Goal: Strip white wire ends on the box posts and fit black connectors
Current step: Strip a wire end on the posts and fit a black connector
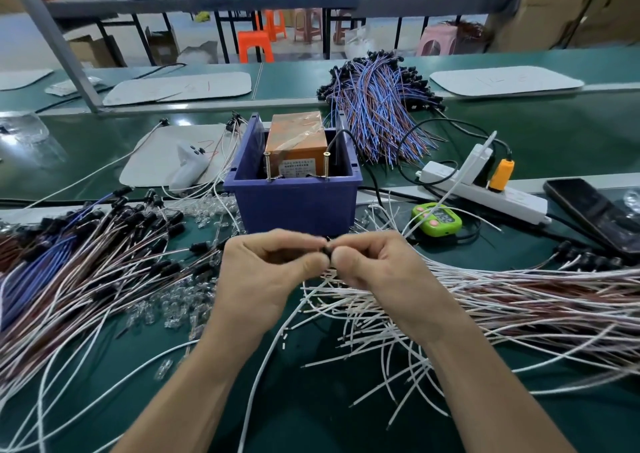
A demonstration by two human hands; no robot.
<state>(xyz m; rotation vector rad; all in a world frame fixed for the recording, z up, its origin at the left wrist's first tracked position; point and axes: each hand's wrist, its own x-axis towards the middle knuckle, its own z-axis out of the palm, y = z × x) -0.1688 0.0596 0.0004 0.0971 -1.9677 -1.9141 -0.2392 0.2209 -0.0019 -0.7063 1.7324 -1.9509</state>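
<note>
My left hand and my right hand meet in front of the blue box, fingertips pinching a small black connector between them. The wire in it is hidden by my fingers. Two metal posts stand upright at the box's front edge, with an orange block behind them. Loose white wires lie fanned out under and to the right of my hands. Small clear parts are scattered to the left.
Bundles of finished wires with black ends lie at the left and behind the box. A white power strip, a green timer and a black phone sit at the right. A white handheld device rests at the left.
</note>
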